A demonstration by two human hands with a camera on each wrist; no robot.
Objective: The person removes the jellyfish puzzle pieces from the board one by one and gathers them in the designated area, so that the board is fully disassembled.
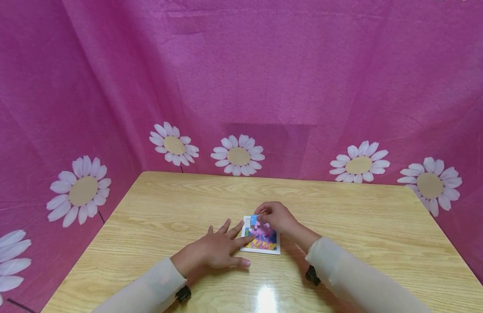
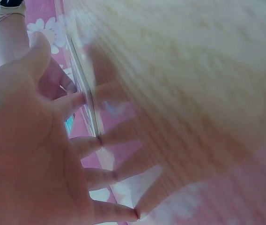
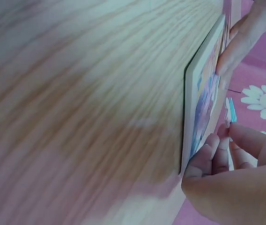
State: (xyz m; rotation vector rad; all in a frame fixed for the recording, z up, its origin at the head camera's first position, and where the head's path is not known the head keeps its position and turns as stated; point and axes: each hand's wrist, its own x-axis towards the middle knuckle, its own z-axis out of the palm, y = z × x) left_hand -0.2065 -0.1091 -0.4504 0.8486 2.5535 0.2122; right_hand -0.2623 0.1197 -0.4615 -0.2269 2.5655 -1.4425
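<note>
A small picture puzzle [image 1: 261,245] in a white frame lies flat on the table, showing a pink figure above yellow flowers. My right hand [image 1: 278,217] is over its far right part and pinches a small puzzle piece [image 3: 232,110] between thumb and fingertips. That piece stands raised off the board, with a light blue edge showing. My left hand [image 1: 219,250] lies palm down at the puzzle's left side with fingers spread. Its index finger reaches over the frame onto the picture, while the thumb points along the near side. Part of the picture's far right is hidden by the right hand.
The wood-grain table [image 1: 178,208] extends around the puzzle on all sides. A pink curtain [image 1: 264,87] with white daisies hangs behind and along the left side. Black wrist devices [image 1: 312,275] sit under both sleeves.
</note>
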